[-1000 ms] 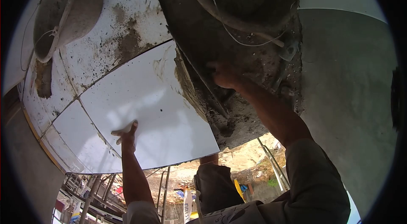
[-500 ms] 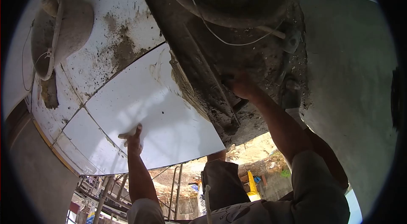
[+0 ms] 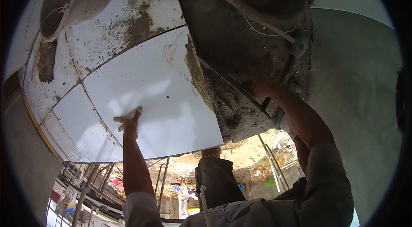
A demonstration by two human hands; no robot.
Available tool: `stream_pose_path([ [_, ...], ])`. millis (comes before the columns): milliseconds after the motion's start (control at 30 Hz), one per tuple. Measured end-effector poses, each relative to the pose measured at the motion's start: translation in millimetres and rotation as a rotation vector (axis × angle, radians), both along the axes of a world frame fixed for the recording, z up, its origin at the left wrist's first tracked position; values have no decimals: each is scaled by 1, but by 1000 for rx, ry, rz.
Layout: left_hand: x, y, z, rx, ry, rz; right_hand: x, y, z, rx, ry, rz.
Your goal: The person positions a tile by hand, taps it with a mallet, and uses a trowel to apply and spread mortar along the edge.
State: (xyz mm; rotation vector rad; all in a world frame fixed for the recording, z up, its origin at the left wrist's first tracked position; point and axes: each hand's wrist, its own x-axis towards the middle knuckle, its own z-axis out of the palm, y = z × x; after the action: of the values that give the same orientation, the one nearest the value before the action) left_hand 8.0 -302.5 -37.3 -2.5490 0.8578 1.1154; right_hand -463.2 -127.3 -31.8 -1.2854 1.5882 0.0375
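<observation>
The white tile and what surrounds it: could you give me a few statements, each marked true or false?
1. The left hand holds a tool. False: it is empty, fingers spread at the white tile.
2. The right hand holds a long tool over the grey mortar. True.
3. The bucket at upper left sits on the mortar. False: it is over the tiles.
4. The white tile is smeared along its mortar-side edge. True.

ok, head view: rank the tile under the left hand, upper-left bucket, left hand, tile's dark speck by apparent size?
1. Tile
2. Bucket, cut off at the top
3. Left hand
4. Speck
</observation>
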Motion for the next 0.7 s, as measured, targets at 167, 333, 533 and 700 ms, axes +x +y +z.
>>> stream_pose_path([
  [167,-4,0,5,-2,-13,10,21,54,10,54,19,22],
  [333,0,3,2,-42,35,21,32,73,6,40,-67,-86],
  [533,0,1,-1,-13,4,22,13,56,44,191,41,68],
  [700,-14,-1,16,11,-3,-19,16,56,78,294,146,197],
])
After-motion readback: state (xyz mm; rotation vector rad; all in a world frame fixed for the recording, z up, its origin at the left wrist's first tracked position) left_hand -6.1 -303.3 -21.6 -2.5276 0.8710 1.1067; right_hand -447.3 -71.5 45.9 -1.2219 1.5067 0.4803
